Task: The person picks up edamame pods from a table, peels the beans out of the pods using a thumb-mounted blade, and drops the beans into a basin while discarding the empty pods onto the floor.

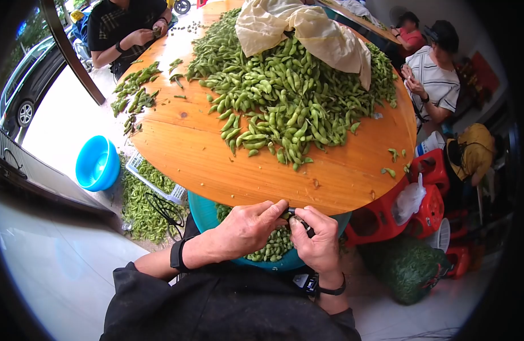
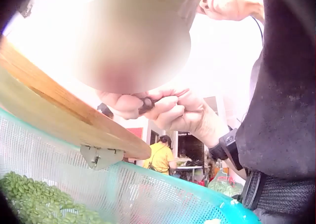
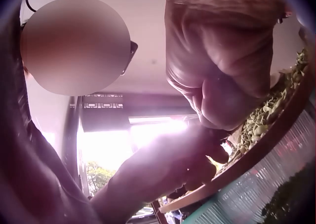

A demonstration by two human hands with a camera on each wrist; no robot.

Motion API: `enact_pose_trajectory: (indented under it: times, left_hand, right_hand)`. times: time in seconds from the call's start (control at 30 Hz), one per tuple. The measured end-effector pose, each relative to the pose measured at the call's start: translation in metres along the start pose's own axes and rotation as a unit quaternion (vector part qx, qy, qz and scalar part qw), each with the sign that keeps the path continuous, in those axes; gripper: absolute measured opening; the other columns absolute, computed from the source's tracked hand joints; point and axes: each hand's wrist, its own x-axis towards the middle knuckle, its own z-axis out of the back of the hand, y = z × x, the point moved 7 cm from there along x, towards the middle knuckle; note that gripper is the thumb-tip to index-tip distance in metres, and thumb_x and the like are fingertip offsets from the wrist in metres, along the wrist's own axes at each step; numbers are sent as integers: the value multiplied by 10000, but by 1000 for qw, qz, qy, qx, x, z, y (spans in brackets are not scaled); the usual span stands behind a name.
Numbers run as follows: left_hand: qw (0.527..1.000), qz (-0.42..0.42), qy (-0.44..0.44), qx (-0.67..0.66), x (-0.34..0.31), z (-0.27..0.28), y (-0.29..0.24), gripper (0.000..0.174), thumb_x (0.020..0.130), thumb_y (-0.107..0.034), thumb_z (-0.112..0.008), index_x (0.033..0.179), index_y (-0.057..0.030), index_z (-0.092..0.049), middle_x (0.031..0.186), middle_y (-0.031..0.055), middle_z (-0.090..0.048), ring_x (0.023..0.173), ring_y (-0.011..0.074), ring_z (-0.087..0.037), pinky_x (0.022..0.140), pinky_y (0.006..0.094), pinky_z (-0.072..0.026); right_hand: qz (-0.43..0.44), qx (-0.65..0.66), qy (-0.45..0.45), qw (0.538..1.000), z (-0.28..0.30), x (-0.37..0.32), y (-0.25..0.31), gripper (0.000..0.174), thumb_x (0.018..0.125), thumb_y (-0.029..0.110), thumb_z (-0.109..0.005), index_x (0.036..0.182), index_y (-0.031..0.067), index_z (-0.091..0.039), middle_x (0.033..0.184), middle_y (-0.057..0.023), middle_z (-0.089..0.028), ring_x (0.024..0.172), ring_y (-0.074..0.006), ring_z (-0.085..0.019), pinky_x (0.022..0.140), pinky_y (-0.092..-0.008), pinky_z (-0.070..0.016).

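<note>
Over the front edge of the round wooden table point(image 1: 176, 136), my left hand point(image 1: 245, 228) and right hand point(image 1: 317, 241) meet with fingers curled. Between their fingertips they pinch a small green bean pod point(image 1: 286, 216), mostly covered by the fingers. Dark bands or covers point(image 2: 147, 104) show on the right fingers. Below the hands stands a teal mesh basket point(image 1: 200, 213) with shelled green beans point(image 1: 273, 245) in it. A large heap of green bean pods point(image 1: 284, 108) lies on the table, partly under a cream cloth point(image 1: 307, 31).
On the floor at left are a blue basin point(image 1: 97, 163) and a white crate point(image 1: 159, 181) among more pods. Red stools point(image 1: 381, 221) and a green net sack point(image 1: 407, 270) stand at right. People sit around, one person point(image 1: 125, 34) across the table at left.
</note>
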Motion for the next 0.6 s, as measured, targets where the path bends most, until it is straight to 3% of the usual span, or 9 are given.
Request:
enact_pose_trajectory:
  times: [0.1,0.2,0.33,0.4,0.43,0.47,0.53,0.57,0.6]
  left_hand:
    - [996,-42,-42,59,-3,-4,-6,528,770,37,-649,1277,80,-509,965,227,-639,760,352,-668,627,391,-554]
    - [996,-54,-59,41,-5,-5,-5,616,715,78,-607,1317,86,-480,1003,231,-633,788,337,-671,607,397,-546]
    - [998,-20,-41,-35,0,3,5,480,803,74,-580,1280,74,-523,909,185,-647,721,292,-676,583,364,-542]
    - [970,94,32,-220,8,0,20,312,934,7,-589,1245,34,-576,767,112,-657,613,183,-656,572,290,-532]
    - [934,186,84,-294,8,-5,26,239,1013,-59,-514,1221,18,-603,696,69,-633,558,111,-614,542,250,-503]
    - [934,186,82,-294,9,-3,26,239,1013,-59,-514,1221,18,-603,696,69,-633,558,111,-614,542,250,-503]
    - [879,259,109,-385,7,-11,30,265,1035,-99,-488,1247,29,-583,723,50,-642,593,96,-610,556,251,-500]
    - [880,258,108,-385,7,-11,31,265,1035,-99,-488,1247,29,-583,723,50,-642,593,96,-610,556,251,-500]
    - [844,278,114,-444,5,-15,31,278,1035,-107,-493,1262,34,-568,742,47,-637,622,95,-605,584,253,-500]
  right_hand:
    - [92,-93,-78,988,1,-1,24,126,821,-32,-636,943,-62,-650,800,-164,-614,685,-318,-640,611,-351,-504]
    - [101,-117,-102,983,-3,-4,28,132,818,-35,-635,945,-64,-651,800,-167,-613,691,-320,-643,610,-353,-504]
    - [105,-109,-98,984,-1,-3,23,138,819,-34,-635,952,-70,-647,795,-166,-614,690,-314,-643,613,-351,-504]
    - [17,-37,-60,997,-1,-2,5,147,820,-30,-638,960,-75,-644,791,-165,-616,687,-307,-642,620,-350,-505]
    - [10,-33,-52,998,-1,-1,3,147,822,-28,-638,961,-75,-643,793,-166,-620,692,-304,-647,629,-349,-508]
    - [11,-34,-51,998,-1,0,4,147,822,-28,-638,961,-75,-643,793,-166,-620,692,-304,-647,629,-349,-508]
    - [20,-53,-57,997,0,2,7,142,821,-27,-637,956,-70,-643,791,-168,-620,702,-317,-651,626,-353,-511]
    - [21,-54,-57,997,0,2,9,142,821,-27,-637,956,-70,-643,791,-168,-620,702,-317,-651,626,-353,-511]
    - [42,-85,-62,994,1,2,14,147,819,-29,-634,961,-64,-643,792,-166,-613,702,-323,-648,621,-361,-511]
